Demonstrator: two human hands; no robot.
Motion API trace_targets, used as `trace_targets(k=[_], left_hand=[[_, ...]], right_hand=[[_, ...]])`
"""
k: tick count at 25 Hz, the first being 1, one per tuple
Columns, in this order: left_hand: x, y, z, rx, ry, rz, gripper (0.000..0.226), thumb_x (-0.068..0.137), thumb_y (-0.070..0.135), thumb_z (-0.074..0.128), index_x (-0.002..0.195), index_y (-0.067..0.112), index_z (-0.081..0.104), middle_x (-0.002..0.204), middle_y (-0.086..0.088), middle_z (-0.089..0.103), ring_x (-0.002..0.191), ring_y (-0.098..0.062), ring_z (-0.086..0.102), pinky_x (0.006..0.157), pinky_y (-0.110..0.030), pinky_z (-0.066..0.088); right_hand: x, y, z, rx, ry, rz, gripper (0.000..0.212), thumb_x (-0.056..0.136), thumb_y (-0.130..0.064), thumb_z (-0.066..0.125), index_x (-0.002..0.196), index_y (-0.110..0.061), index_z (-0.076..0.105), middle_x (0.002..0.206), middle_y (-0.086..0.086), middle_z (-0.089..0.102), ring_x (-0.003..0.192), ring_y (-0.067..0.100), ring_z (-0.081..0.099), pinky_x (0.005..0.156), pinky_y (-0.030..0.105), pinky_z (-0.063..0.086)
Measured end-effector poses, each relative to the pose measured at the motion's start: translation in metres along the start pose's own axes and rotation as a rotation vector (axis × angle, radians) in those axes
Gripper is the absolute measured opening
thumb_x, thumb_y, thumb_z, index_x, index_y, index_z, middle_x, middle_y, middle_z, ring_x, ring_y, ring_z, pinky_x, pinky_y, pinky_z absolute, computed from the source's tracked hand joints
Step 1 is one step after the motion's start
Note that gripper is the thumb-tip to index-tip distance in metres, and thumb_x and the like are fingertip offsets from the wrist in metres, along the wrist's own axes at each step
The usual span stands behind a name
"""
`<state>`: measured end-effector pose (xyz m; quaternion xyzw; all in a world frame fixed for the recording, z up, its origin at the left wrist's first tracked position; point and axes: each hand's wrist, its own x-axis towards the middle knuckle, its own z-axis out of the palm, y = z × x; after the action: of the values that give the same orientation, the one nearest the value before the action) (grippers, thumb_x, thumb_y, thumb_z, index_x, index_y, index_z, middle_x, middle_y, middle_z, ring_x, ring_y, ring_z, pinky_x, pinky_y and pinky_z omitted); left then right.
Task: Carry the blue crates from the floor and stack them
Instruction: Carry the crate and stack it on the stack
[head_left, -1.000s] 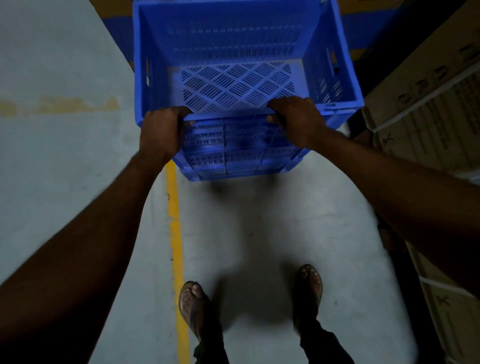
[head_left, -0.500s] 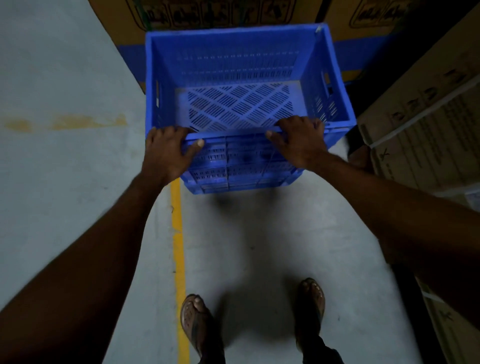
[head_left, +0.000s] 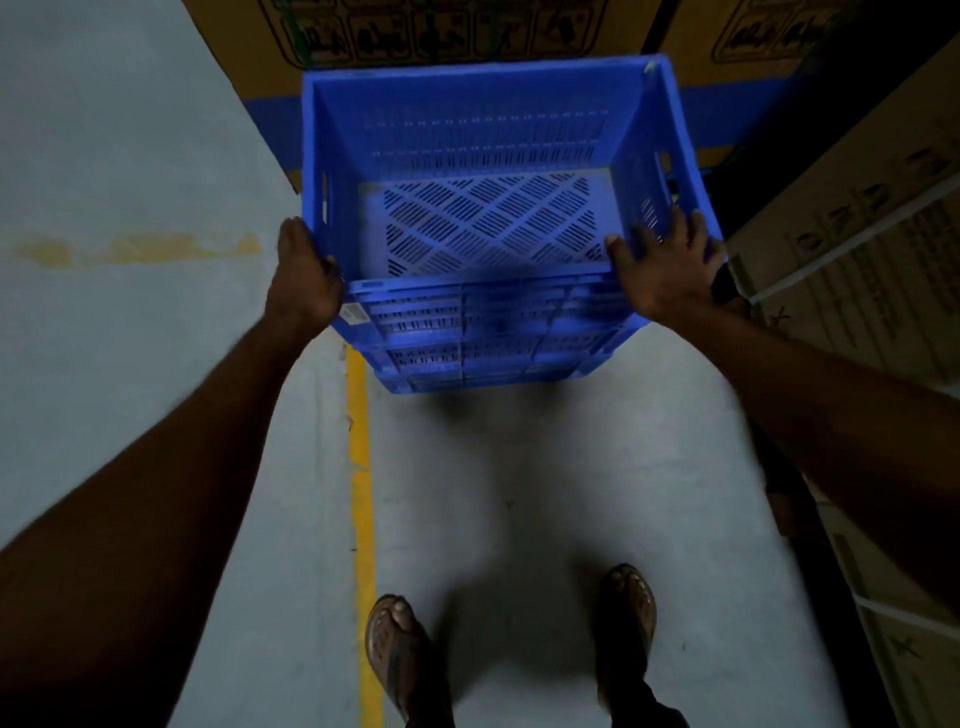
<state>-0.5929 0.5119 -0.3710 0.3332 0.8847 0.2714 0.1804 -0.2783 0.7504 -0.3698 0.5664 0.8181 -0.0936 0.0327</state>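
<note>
Though the near wall of the crate (head_left: 483, 135) shows several ribbed bands one under another, which suggests to me that it sits on one or more others, I cannot tell for sure whether it is a stack or a single deep crate. It stands upright, ahead of the person and just to the right of the yellow line (head_left: 361, 467), with its base at or close to the floor (head_left: 130, 156) and a shadow directly under it. The left hand (head_left: 304, 275) grips the near left corner, with the fingers curled round the rim. The right hand (head_left: 665, 265) lies on the near right corner with its fingers spread along the rim and the thumb pointing inward. I judge this crate to be placed, or within a moment of it, with only letting go left for this one. No other loose crates are in view, so how many remain to be fetched cannot be said. The crate is empty, and its slotted bottom shows bare through the open top. A small white label (head_left: 353, 312) sits on the near wall by the left corner. Printed boxes (head_left: 415, 31) stand behind it and more boxes (head_left: 883, 312), bound with white straps (head_left: 810, 270), just beside it on the right. The person's sandals (head_left: 395, 644) stand well back from it on the floor.
</note>
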Motion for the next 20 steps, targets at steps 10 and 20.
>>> trace_targets(k=[10,20], left_hand=[[-0.002,-0.001,0.011,-0.015,-0.034,-0.068,0.082,0.097,0.014,0.05,0.162,0.005,0.0,0.165,-0.022,0.017,0.142,-0.045,0.035,0.111,-0.052,0.034],[-0.085,0.047,-0.067,-0.064,-0.004,-0.039,0.068,0.101,0.027,0.059,0.159,0.014,0.026,0.154,-0.017,0.037,0.136,-0.039,0.046,0.109,-0.054,0.041]], right_hand=[[0.006,0.002,0.003,0.044,-0.019,0.011,0.044,0.103,-0.055,0.034,0.139,-0.041,0.055,0.166,0.001,0.021,0.155,0.03,0.008,0.121,0.06,-0.001],[-0.092,-0.007,-0.106,0.571,-0.038,-0.012,0.041,0.095,-0.035,0.067,0.131,-0.015,0.062,0.129,0.009,0.064,0.114,0.023,0.06,0.104,0.04,0.046]])
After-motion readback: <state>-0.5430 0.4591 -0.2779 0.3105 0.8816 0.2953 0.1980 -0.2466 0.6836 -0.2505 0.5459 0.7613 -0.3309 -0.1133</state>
